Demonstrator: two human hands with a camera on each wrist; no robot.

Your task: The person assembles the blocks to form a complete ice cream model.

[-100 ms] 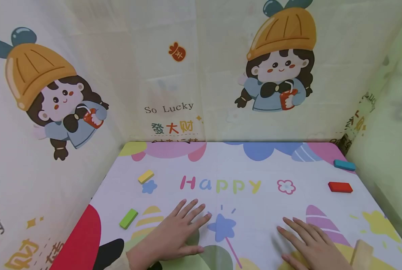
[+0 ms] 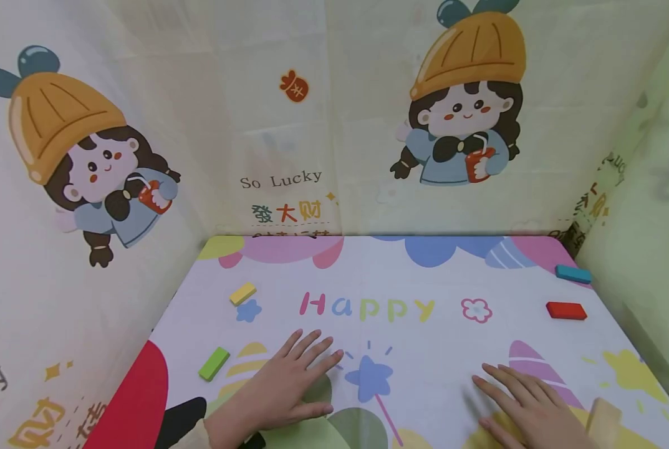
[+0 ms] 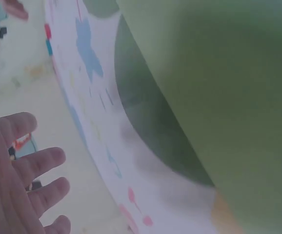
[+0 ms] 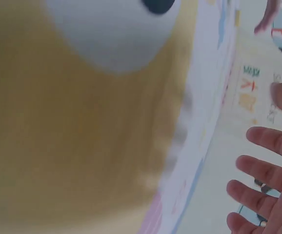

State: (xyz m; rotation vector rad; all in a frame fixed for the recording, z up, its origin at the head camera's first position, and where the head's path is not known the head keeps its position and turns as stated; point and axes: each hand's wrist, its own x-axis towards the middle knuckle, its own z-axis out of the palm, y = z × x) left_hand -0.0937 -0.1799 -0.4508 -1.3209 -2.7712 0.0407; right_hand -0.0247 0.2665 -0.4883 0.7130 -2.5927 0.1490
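My left hand (image 2: 280,383) hovers palm down over the left middle of the table, its fingers spread and nothing held. The nearest block to it is a green one (image 2: 214,364), lying to its left. Farther back on that side lies a yellow block (image 2: 243,294). On the right, my right hand (image 2: 536,402) is also palm down and empty, fingers extended. Close beside it stands a plain wooden block (image 2: 603,422). A red block (image 2: 567,310) and a blue block (image 2: 573,274) lie farther back near the right edge. Both wrist views show spread fingers with bare palms.
The tabletop (image 2: 457,349) has a printed cover with the word Happy, a star wand and other shapes. Printed cloth walls (image 2: 362,125) rise behind it and on both sides.
The left hand has shifted slightly to the left, and the right hand slightly to the right. The blocks have stayed where they were.
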